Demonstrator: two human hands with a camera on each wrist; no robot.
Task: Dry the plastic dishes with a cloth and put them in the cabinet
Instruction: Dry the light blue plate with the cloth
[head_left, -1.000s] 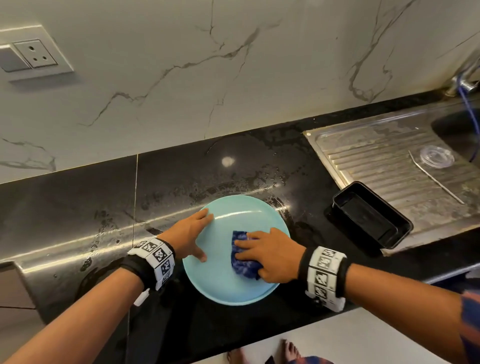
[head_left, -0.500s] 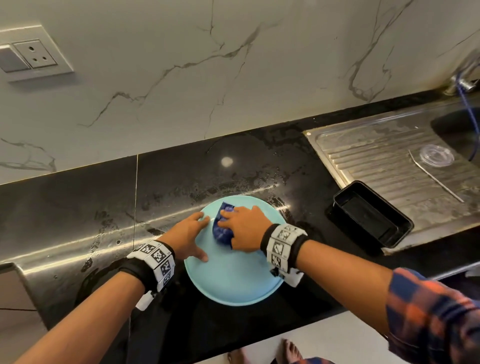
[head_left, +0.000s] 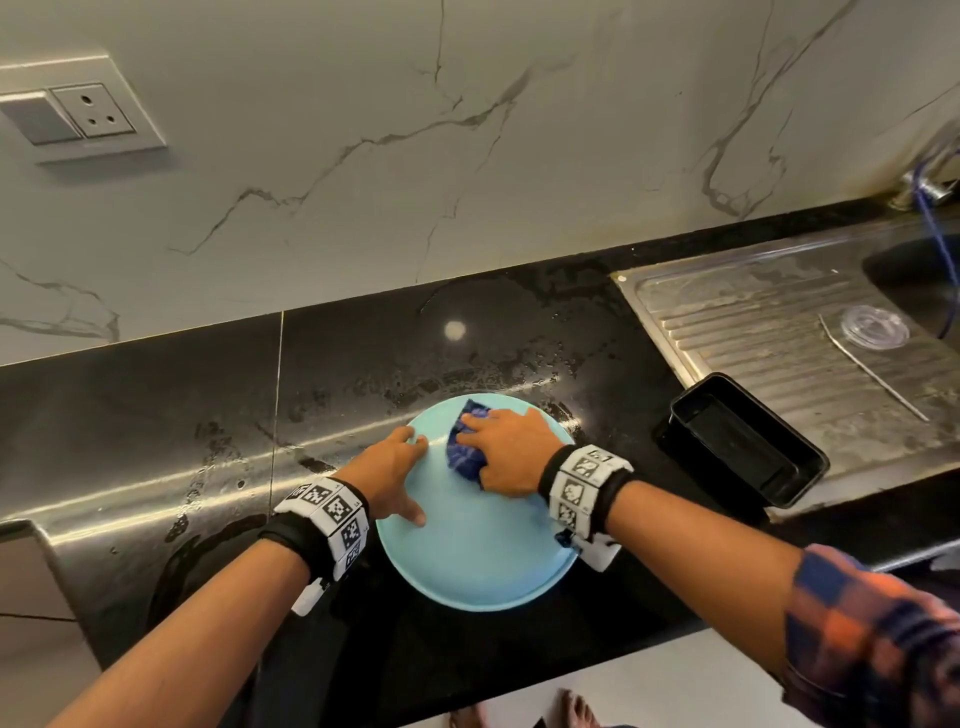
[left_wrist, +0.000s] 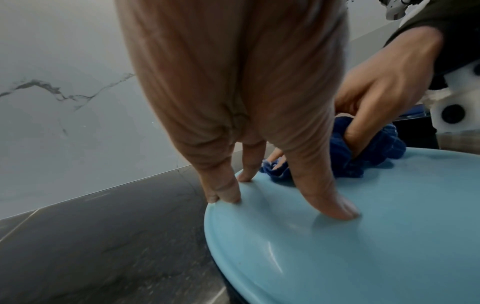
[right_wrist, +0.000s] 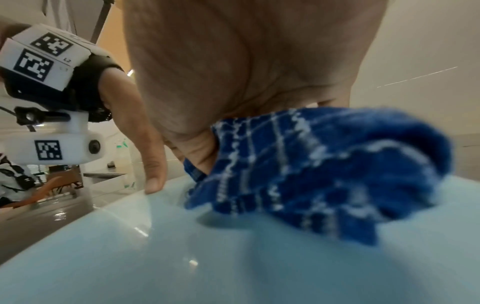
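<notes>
A light blue plastic plate (head_left: 478, 556) lies flat on the black counter (head_left: 156, 415). My left hand (head_left: 389, 473) presses its straight fingers on the plate's left rim; in the left wrist view the fingertips (left_wrist: 335, 207) rest on the plate (left_wrist: 363, 257). My right hand (head_left: 511, 452) grips a bunched dark blue cloth (head_left: 465, 447) against the far part of the plate. The right wrist view has the cloth (right_wrist: 324, 174) under the palm, on the plate (right_wrist: 182, 267).
A black rectangular plastic container (head_left: 748, 447) stands at the edge of the steel drainboard (head_left: 779, 332) to the right. A clear round lid (head_left: 875, 326) and a thin metal rod (head_left: 872, 374) lie on the drainboard. The sink basin (head_left: 914, 270) is far right.
My right hand has moved the cloth from the plate's middle right up to its far edge, then slightly right. The left hand has stayed on the left rim.
</notes>
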